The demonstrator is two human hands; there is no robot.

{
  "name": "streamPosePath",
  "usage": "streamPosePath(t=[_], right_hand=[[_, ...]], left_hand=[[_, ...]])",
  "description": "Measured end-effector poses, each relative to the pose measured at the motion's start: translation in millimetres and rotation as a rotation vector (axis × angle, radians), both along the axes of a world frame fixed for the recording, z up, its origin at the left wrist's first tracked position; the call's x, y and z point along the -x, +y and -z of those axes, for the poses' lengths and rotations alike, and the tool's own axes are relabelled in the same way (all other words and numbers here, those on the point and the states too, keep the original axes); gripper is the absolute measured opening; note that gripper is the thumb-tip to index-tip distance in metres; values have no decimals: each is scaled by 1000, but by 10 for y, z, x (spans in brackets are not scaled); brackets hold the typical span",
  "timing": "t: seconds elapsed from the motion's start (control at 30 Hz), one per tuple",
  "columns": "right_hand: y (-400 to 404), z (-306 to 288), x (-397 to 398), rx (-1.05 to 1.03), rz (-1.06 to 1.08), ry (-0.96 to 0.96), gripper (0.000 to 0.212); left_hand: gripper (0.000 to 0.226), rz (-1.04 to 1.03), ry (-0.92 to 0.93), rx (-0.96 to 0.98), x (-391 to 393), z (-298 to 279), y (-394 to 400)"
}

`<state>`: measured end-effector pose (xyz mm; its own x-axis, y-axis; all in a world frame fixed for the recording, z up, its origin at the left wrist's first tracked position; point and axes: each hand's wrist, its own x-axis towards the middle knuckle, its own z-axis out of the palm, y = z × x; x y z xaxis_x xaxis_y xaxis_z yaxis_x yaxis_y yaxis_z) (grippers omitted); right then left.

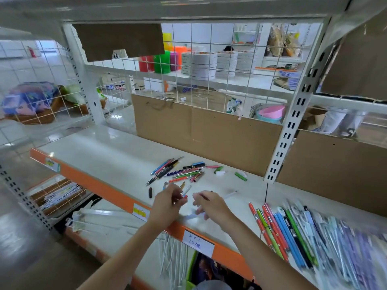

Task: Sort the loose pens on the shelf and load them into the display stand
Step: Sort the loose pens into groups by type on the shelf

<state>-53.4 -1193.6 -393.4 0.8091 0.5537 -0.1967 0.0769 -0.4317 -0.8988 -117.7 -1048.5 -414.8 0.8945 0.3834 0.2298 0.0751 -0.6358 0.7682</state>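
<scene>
**Q:** What is closest to the camera?

**A:** Two bare forearms reach in from below over the orange front edge of a white shelf [109, 151]. The left hand [167, 203] has its fingers curled round a clear-barrelled pen [186, 191], gripped near its lower end and tilted up to the right. The right hand [209, 203] sits just beside it, fingers bent over a small pale piece [191, 216]. Motion blur makes it hard to say whether that hand grips the piece or only touches it.

**Q:** Where are the pens?

**A:** Right of the hands, a sorted row [282, 229] of orange, green, blue and pale pens lies side by side along the shelf front. Just beyond the hands, a loose heap [180, 171] of mixed pens is scattered mid-shelf: pink, blue, black, green, purple. A black cap [150, 192] lies alone to the left of it, and a green cap [240, 176] to the right.

**Q:** Any containers?

**A:** Behind the heap, cardboard panels [209, 132] line the shelf back. Farther off, through a wire grid, a pink basin [271, 111] nests inside a blue one. At far left, a wicker basket [31, 118] holds colourful packets. On the lower level at left, a brown tray [60, 195] holds what look like flat packs.
</scene>
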Motion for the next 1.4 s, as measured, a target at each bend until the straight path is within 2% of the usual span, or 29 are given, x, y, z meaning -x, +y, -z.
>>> streamPosePath(t=[0.07, 0.17, 0.27, 0.37, 0.47, 0.6, 0.67, 0.77, 0.83, 0.93, 1.0, 1.07, 1.13, 1.27, 1.4], right_hand=[[56, 28, -1, -60, 9, 57, 19], [-45, 76, -57, -72, 93, 57, 20], [-281, 134, -140, 12, 159, -25, 19], [-529, 162, -205, 144, 169, -189, 20], [-738, 188, -207, 205, 173, -271, 23], [-843, 228, -195, 184, 207, -219, 16], [-817, 212, -158, 79, 217, -142, 8], [-818, 202, -69, -86, 219, -35, 14], [-860, 219, -17, -91, 231, -27, 16], [-954, 256, 42, -16, 313, -100, 11], [-1035, 278, 31, 100, 362, -193, 3], [-1115, 287, 1, 241, 386, -277, 7], [-1161, 258, -22, 280, 419, -301, 7], [-1094, 175, 60, 140, 467, -227, 9], [-996, 249, 233, 31, 466, -166, 10]], left_hand=[[25, 97, -19, 51, -65, 6, -112], [20, 90, 1, 15, -233, 77, -114], [12, -40, 44, -171, -459, 134, 34], [17, -110, 54, -388, -717, 186, 227], [23, -113, 228, -549, -892, 213, 295], [23, -107, 382, -601, -951, 168, 256], [24, -105, 440, -615, -929, 138, 229], [21, -151, 418, -616, -903, 124, 221], [22, -168, 441, -600, -849, 120, 233], [26, -209, 443, -694, -745, 82, 237], [16, -202, 252, -617, -675, 17, 145], [15, -88, 60, -333, -574, -52, -56], [20, 83, 11, -156, -489, -87, -314], [15, 253, 39, -129, -399, 23, -798], [13, 284, 47, -193, -338, 214, -1016]])
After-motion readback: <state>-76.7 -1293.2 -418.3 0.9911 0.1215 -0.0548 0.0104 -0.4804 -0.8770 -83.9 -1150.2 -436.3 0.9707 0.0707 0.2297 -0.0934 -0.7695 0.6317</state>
